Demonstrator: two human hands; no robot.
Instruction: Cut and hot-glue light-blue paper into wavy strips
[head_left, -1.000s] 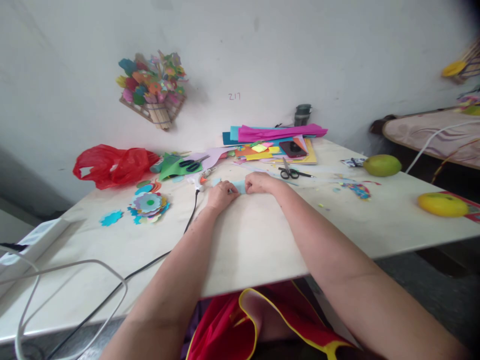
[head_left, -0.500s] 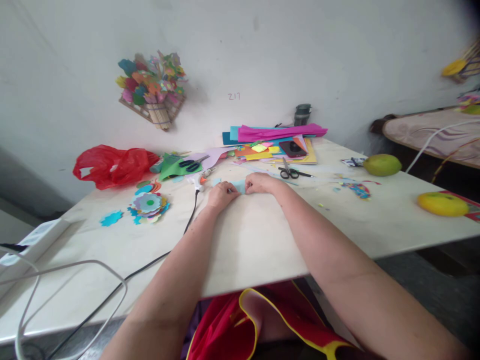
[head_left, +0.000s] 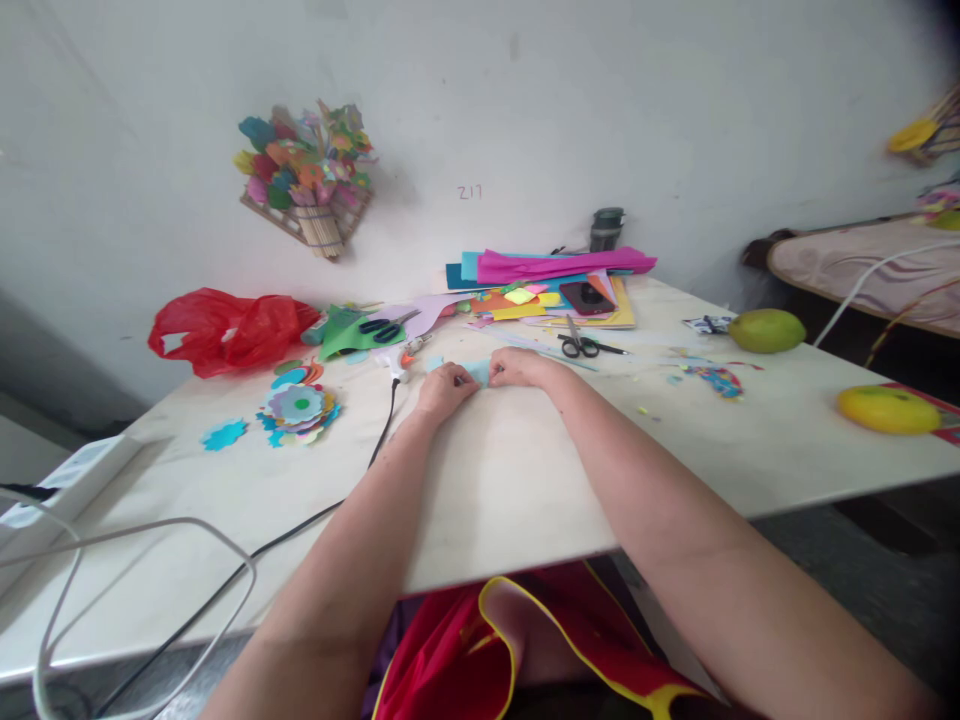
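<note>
A small light blue paper (head_left: 478,371) lies on the table between my two hands. My left hand (head_left: 448,389) is closed on its left edge, fingers bent at the tabletop. On the right side my right hand (head_left: 516,367) pinches the same paper, its knuckles curled. Left of my hands rests a white glue gun (head_left: 397,364) with an orange tip part and a black cord. Scissors with dark handles (head_left: 579,345) lie to the right of my right hand, beside a black pen (head_left: 613,349).
Paper flowers (head_left: 300,406), a blue cutout (head_left: 224,434) and a red plastic bag (head_left: 229,330) are on the left. Coloured sheets (head_left: 562,266) and a phone (head_left: 587,298) sit at the back. Two mangoes (head_left: 767,330) lie right. Cables cross the table's left side.
</note>
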